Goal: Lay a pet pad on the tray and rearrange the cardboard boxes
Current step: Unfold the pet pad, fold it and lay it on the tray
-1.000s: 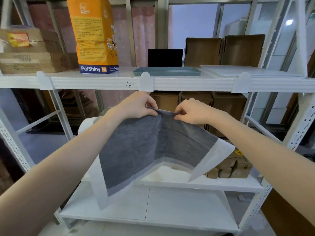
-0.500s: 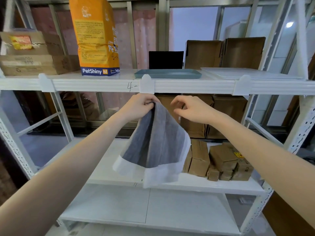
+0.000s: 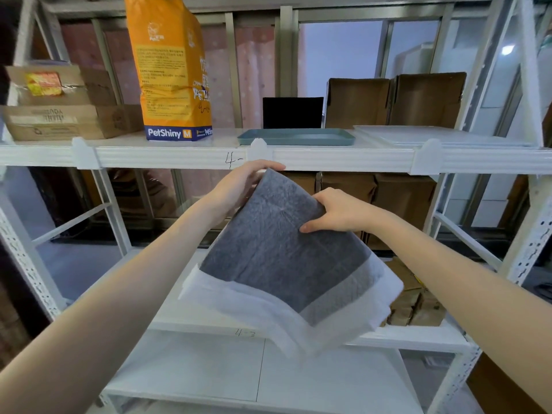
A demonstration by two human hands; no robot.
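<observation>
A grey pet pad [image 3: 277, 252] with white borders hangs folded in front of the shelving, just below the upper shelf's front rail. My left hand [image 3: 242, 182] grips its top left corner. On its upper right edge my right hand [image 3: 334, 212] pinches the pad. A blue-grey tray [image 3: 295, 136] lies on the upper shelf above my hands. Brown cardboard boxes [image 3: 394, 98] stand upright behind the tray, more boxes [image 3: 403, 201] sit on the middle shelf, and small boxes [image 3: 415, 306] lie partly hidden behind the pad.
An orange PetShiny bag [image 3: 173, 70] stands left of the tray. Flat cardboard boxes [image 3: 59, 115] are stacked at the far left. A black panel [image 3: 292, 112] stands behind the tray. A white board [image 3: 442, 134] lies to its right. White shelf posts [image 3: 531, 231] frame both sides.
The pad, spread open one second ago, collapsed into my left hand when the right let go. Now my right hand grips it again and the pad is folded over and tilted.
</observation>
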